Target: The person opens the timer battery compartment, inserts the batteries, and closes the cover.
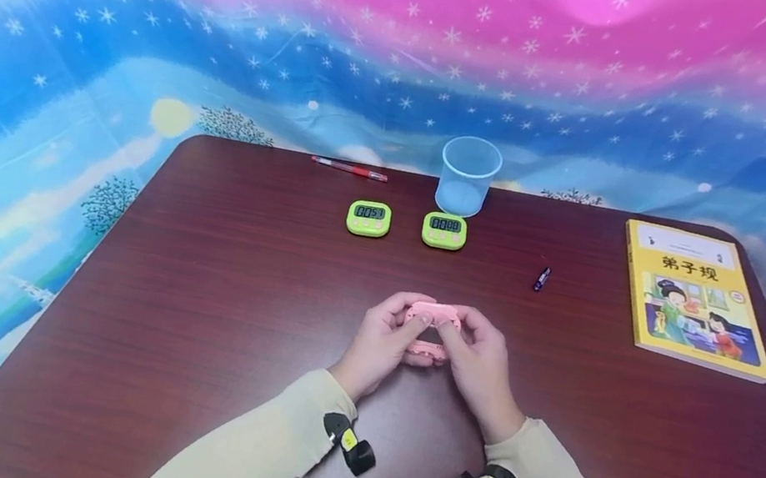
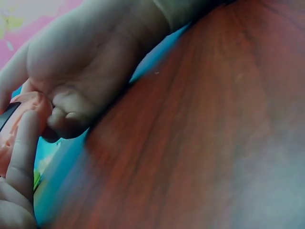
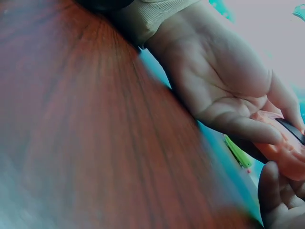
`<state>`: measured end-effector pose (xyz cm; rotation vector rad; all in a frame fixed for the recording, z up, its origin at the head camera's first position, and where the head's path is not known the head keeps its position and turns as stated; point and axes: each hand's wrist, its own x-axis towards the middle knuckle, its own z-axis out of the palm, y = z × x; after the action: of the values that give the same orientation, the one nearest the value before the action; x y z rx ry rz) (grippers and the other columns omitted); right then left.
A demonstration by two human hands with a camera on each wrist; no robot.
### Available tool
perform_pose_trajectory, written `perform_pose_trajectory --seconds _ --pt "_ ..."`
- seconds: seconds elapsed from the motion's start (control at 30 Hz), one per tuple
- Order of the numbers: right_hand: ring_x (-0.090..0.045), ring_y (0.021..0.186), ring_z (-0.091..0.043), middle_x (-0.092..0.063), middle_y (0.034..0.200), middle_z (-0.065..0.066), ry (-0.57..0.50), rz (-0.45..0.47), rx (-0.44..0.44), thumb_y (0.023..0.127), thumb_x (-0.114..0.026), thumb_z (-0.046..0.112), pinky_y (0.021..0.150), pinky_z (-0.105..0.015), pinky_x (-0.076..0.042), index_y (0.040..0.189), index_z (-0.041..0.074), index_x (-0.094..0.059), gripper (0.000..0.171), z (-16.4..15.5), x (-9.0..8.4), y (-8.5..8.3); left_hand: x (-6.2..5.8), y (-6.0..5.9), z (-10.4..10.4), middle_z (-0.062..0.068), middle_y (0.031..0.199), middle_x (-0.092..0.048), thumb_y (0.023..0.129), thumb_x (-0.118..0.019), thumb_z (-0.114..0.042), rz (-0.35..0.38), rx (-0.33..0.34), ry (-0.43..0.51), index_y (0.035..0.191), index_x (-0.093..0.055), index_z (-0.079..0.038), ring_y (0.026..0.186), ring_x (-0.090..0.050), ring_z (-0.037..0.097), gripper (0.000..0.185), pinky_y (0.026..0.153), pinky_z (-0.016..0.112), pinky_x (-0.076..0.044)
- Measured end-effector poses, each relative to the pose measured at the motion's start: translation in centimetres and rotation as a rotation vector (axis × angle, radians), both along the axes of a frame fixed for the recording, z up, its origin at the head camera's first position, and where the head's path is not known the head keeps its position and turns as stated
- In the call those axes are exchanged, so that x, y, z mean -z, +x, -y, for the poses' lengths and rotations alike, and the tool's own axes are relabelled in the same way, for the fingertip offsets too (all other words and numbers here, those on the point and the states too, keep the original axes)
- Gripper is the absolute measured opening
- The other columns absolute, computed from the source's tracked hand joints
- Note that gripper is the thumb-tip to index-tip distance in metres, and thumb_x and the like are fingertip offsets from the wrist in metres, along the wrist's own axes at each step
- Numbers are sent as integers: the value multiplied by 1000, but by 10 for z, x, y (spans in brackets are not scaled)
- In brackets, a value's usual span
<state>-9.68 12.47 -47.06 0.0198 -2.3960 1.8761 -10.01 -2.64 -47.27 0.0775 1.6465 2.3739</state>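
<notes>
Both hands hold a small pink device with a dark screen (image 1: 427, 351) above the middle of the table. My left hand (image 1: 377, 341) grips its left side, and my right hand (image 1: 481, 365) its right side. The thumbs lie across the face and partly cover the screen. In the left wrist view the pink device (image 2: 42, 101) shows at the left edge, by the left hand (image 2: 86, 62). Over in the right wrist view, fingers of the right hand (image 3: 214, 81) lie along the underside of the pink device (image 3: 291, 164).
Beyond the hands are two green digital timers, a left one (image 1: 367, 228) and a right one (image 1: 443, 241). A translucent blue cup (image 1: 463, 189) and a red pen (image 1: 356, 171) sit near the far edge. Rightward lie a small dark cylinder (image 1: 542, 279) and a yellow book (image 1: 706, 306).
</notes>
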Motion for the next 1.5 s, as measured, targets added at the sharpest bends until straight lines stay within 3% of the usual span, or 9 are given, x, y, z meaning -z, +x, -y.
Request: perform_pose_trajectory --seconds 0.27,0.43,0.57,0.7,0.8,0.9,1.03,1.23,1.5 --pt "-65 76 -14 -68 94 -19 -102 -127 -55 89 -71 -4 62 -19 -55 120 -4 -66 31 -5 0 -1 1 -5 8 11 103 -70 103 -58 -11 50 40 14 127 -59 -3 74 -74 22 26 62 40 -63" --pt "-64 88 -12 -70 105 -11 -18 -203 -64 87 -75 -3 74 -19 -55 116 0 -72 29 -11 -5 -2 0 -7 10 13 106 -70 101 -60 -10 54 76 4 128 -60 -3 77 -74 21 28 65 41 -63" --pt "-62 92 -11 -71 104 -9 109 -239 -57 84 -76 -5 78 -24 -53 110 0 -75 26 -15 -18 -1 1 -9 16 18 119 -66 95 -64 4 23 200 18 141 -50 -3 86 -73 21 49 75 40 -63" --pt "-63 93 -23 -71 99 -13 169 -230 -68 83 -74 -9 78 -28 -53 107 -5 -74 24 -18 -31 1 2 -12 23 23 136 -56 86 -62 21 -53 358 36 155 -29 -4 102 -68 20 80 88 35 -59" --pt "-63 93 -29 -71 98 -13 191 -211 -74 84 -74 -8 77 -27 -53 107 -5 -75 23 -21 -29 -1 3 -15 26 25 143 -50 85 -59 24 -80 432 57 157 -22 -3 108 -66 18 85 93 32 -57" --pt "-64 91 -21 -72 100 -8 197 -201 -79 85 -76 -4 77 -23 -53 108 0 -76 24 -25 -20 -6 4 -16 27 28 143 -50 86 -57 24 -60 464 74 156 -24 -4 108 -66 18 82 92 32 -57" --pt "-62 92 -9 -72 101 1 191 -208 -85 86 -78 3 78 -19 -52 110 7 -77 24 -32 -8 -12 2 -15 28 31 141 -50 90 -54 22 -15 480 81 157 -23 -7 107 -67 20 79 92 38 -58" --pt "-62 97 -8 -72 101 3 217 -237 -69 87 -78 8 82 -22 -51 108 8 -77 21 -42 -4 -18 0 -14 28 30 142 -50 94 -53 17 -3 463 61 159 -22 -12 109 -67 22 78 94 47 -56" --pt "-61 95 -7 -71 104 1 258 -211 -2 89 -78 14 83 -17 -52 111 8 -76 22 -63 -6 -24 1 -16 29 25 134 -59 95 -58 11 -17 315 3 157 -29 -8 105 -68 21 71 88 43 -59"
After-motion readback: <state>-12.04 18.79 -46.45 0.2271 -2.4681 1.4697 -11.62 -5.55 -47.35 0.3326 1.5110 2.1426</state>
